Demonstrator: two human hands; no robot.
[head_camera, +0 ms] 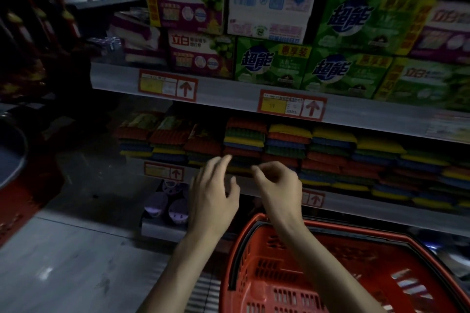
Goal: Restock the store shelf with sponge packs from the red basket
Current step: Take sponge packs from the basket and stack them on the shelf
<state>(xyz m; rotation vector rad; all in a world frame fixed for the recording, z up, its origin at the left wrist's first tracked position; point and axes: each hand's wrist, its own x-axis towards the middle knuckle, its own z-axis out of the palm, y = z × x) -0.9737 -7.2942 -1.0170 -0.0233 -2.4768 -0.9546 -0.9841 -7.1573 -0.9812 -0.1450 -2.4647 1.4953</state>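
Observation:
Stacked sponge packs [287, 150] in red, yellow, blue and green fill the middle shelf [356, 204] from left to right. The red basket [361, 269] sits at the bottom right, and I see no packs inside it. My left hand [213, 193] hovers in front of the shelf edge with fingers spread and holds nothing. Just to its right, my right hand [277, 185] hangs with fingers loosely curled, also holding nothing. Both hands are just short of the sponge stacks, above the basket's left rim.
Green and purple soap boxes [274, 63] crowd the upper shelf, with red price tags [292, 105] on its rail. Purple round items [165, 206] sit on the bottom shelf. Grey floor [71, 262] lies at left, with a dark round container [10, 152] at the left edge.

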